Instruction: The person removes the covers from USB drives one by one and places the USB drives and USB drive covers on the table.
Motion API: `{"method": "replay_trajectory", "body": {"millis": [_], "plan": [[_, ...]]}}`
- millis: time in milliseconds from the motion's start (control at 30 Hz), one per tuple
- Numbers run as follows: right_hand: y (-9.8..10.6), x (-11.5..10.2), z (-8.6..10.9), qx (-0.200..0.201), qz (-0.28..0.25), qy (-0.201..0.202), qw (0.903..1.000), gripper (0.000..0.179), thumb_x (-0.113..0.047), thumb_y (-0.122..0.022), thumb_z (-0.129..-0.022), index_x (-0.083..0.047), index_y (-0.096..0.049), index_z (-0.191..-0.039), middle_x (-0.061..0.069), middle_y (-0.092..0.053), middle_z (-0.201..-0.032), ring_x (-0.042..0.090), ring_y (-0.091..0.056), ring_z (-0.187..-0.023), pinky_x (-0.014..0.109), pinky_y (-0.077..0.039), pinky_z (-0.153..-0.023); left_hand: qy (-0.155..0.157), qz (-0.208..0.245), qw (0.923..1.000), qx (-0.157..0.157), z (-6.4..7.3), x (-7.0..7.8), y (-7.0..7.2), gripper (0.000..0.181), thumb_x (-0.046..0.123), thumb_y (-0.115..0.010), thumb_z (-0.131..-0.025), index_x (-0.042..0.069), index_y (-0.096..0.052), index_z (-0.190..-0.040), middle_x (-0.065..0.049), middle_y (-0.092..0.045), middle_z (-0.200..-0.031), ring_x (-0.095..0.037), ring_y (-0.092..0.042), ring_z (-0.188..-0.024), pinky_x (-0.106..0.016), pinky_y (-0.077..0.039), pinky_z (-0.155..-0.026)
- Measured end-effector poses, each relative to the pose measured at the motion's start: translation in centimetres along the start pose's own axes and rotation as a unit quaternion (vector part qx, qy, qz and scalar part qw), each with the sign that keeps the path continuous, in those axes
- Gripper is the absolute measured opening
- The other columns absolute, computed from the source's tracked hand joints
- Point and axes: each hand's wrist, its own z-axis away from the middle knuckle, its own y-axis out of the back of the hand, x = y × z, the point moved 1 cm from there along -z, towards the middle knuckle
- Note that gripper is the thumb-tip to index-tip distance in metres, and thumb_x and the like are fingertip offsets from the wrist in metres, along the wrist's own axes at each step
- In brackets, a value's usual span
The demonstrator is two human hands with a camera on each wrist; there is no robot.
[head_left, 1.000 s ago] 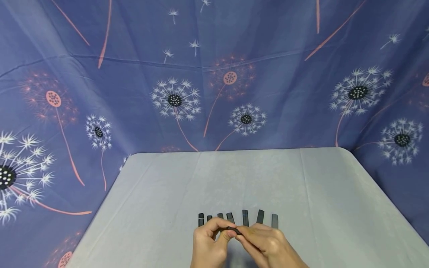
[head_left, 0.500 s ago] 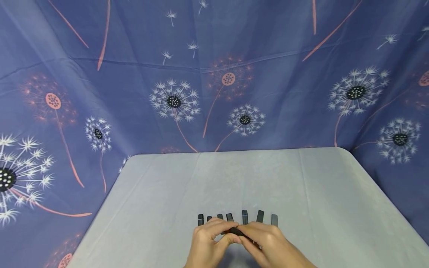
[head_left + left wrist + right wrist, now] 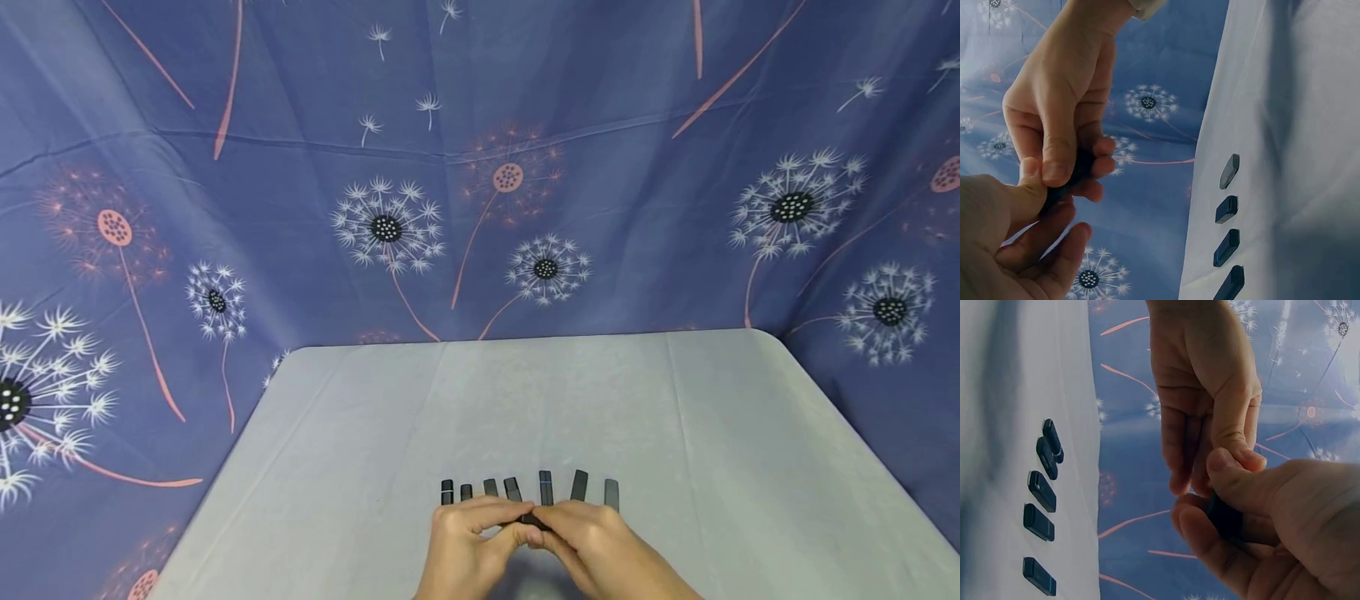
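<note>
In the head view my left hand (image 3: 465, 546) and right hand (image 3: 603, 550) meet low in the middle, above the table. Between them is a small black stick (image 3: 534, 522), shaped like a USB flash drive, mostly covered by fingers. The left wrist view shows the stick (image 3: 1075, 178) running from one hand's thumb and fingers to the other's. Each hand pinches an end of it. Seen from the right wrist, one dark end (image 3: 1225, 515) shows between my right thumb and fingers. Beyond the hands, several similar sticks (image 3: 546, 487) lie in a row on the table.
The row includes a greyer stick (image 3: 612, 493) at its right end and a black one with a pale band (image 3: 447, 492) at its left end. A pale grey cloth covers the table (image 3: 562, 408). Blue dandelion-print fabric (image 3: 465, 250) hangs behind it and at both sides.
The hands have tilted and drawn flatter over the held stick, which shows less than half a second ago. The row of sticks has stayed in place; the head view has shifted slightly.
</note>
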Motion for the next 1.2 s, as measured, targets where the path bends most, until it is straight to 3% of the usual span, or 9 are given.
{"method": "replay_trajectory", "body": {"millis": [267,367,433,500,633,700,867,1033,1200], "plan": [[-0.2,-0.2,0.0,0.033,0.017,0.004,0.9993,0.013,-0.002,-0.075,-0.092,-0.002,-0.078,-0.105,0.001,-0.078,-0.088,0.002,-0.069,-0.074,0.006,-0.049,-0.064,-0.069,-0.041,0.9955,0.050,0.2,-0.3,-0.7,0.014,0.012,-0.083,-0.079,0.009,-0.080,-0.092,-0.003,-0.079,-0.084,-0.010,-0.075,-0.074,-0.015,-0.057,-0.067],[-0.3,-0.2,-0.2,0.050,0.013,0.020,0.9984,0.015,-0.002,-0.075,-0.092,-0.005,-0.078,-0.106,0.000,-0.079,-0.091,0.003,-0.070,-0.076,0.007,-0.050,-0.066,-0.068,-0.035,0.9950,0.064,0.1,-0.2,-0.7,0.012,0.010,-0.084,-0.079,0.008,-0.079,-0.090,-0.003,-0.078,-0.083,-0.009,-0.074,-0.073,-0.016,-0.057,-0.067],[-0.2,0.0,-0.3,0.058,0.008,0.036,0.9977,0.015,-0.003,-0.074,-0.093,-0.004,-0.078,-0.107,0.001,-0.079,-0.092,0.003,-0.069,-0.077,0.007,-0.050,-0.066,-0.042,-0.022,0.9968,0.064,-0.1,0.1,-0.3,0.010,0.011,-0.083,-0.081,0.009,-0.078,-0.090,-0.003,-0.078,-0.083,-0.008,-0.074,-0.073,-0.017,-0.058,-0.067],[0.0,0.2,-0.3,0.063,0.006,0.048,0.9969,0.014,-0.004,-0.073,-0.094,-0.003,-0.078,-0.107,0.002,-0.078,-0.090,0.002,-0.068,-0.075,0.007,-0.049,-0.064,0.015,-0.008,0.9965,0.082,-0.4,0.3,0.4,0.007,0.012,-0.082,-0.082,0.011,-0.078,-0.087,0.000,-0.078,-0.081,-0.005,-0.072,-0.069,-0.018,-0.058,-0.062],[0.4,0.5,-0.3,0.064,-0.001,0.029,0.9976,0.012,-0.004,-0.074,-0.093,-0.005,-0.078,-0.104,-0.001,-0.076,-0.086,-0.001,-0.066,-0.072,0.006,-0.048,-0.062,0.119,0.013,0.9865,0.112,-1.4,0.5,2.2,0.007,0.017,-0.084,-0.081,0.020,-0.079,-0.086,0.007,-0.077,-0.080,-0.005,-0.069,-0.065,-0.023,-0.057,-0.058],[0.4,0.6,-0.4,0.066,-0.007,0.014,0.9977,0.015,-0.002,-0.076,-0.091,-0.008,-0.077,-0.104,-0.003,-0.075,-0.086,-0.003,-0.065,-0.072,0.006,-0.048,-0.062,0.133,0.010,0.9855,0.105,-1.8,0.5,2.7,0.008,0.021,-0.084,-0.081,0.023,-0.081,-0.088,0.008,-0.078,-0.083,-0.005,-0.071,-0.067,-0.025,-0.057,-0.060],[0.0,0.6,-0.4,0.090,-0.030,-0.028,0.9951,0.020,0.000,-0.080,-0.086,-0.010,-0.078,-0.103,-0.005,-0.073,-0.090,-0.003,-0.063,-0.075,0.006,-0.047,-0.062,0.066,-0.027,0.9945,0.077,-1.3,0.0,2.8,0.018,0.019,-0.083,-0.081,0.021,-0.082,-0.099,0.008,-0.077,-0.095,-0.004,-0.068,-0.077,-0.023,-0.057,-0.063],[-0.1,0.6,0.0,0.105,-0.037,-0.086,0.9900,0.022,-0.004,-0.083,-0.082,-0.011,-0.081,-0.103,-0.010,-0.065,-0.095,-0.005,-0.054,-0.074,0.007,-0.044,-0.060,-0.018,-0.063,0.9950,0.076,-1.0,-0.7,2.6,0.028,0.012,-0.082,-0.079,0.016,-0.082,-0.107,0.009,-0.069,-0.097,-0.003,-0.060,-0.076,-0.018,-0.052,-0.061],[-0.1,0.5,0.1,0.112,-0.050,-0.102,0.9872,0.026,-0.004,-0.086,-0.078,-0.009,-0.082,-0.103,-0.010,-0.068,-0.092,-0.005,-0.056,-0.072,0.008,-0.044,-0.056,-0.036,-0.050,0.9974,0.038,-0.9,-1.1,2.5,0.029,0.012,-0.079,-0.083,0.012,-0.081,-0.112,0.004,-0.069,-0.098,-0.002,-0.061,-0.077,-0.016,-0.052,-0.061]]}}
